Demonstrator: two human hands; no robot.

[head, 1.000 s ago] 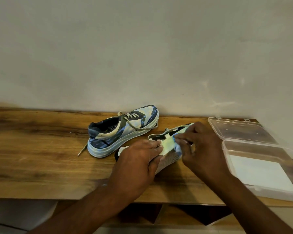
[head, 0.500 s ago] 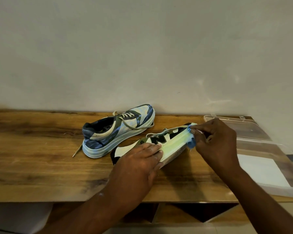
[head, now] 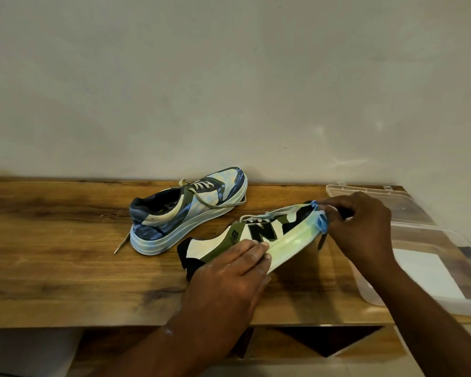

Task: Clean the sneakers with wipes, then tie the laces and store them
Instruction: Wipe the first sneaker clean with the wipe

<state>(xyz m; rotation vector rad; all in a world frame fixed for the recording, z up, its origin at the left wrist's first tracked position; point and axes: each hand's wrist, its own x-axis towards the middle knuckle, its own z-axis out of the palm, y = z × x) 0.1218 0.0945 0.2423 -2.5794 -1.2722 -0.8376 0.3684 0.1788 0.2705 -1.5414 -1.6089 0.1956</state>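
Observation:
A white sneaker [head: 272, 235] with a black N and olive trim lies tilted on its side on the wooden table [head: 65, 268], sole edge toward me. My left hand [head: 229, 276] grips its heel half from the near side. At the toe, my right hand [head: 356, 227] pinches a crumpled blue wipe [head: 321, 223] against the tip of the sneaker. A second sneaker [head: 185, 210], blue and white, stands upright behind it near the wall, its laces loose.
A clear plastic box [head: 446, 295] with its lid [head: 370, 198] swung open sits at the table's right end, a white sheet inside. A plain wall runs along the back. The table's front edge lies just below my left wrist.
My right hand slid the wipe along the sneaker's side from the middle to the toe. The sneaker now shows its N side more fully. My left hand kept its hold.

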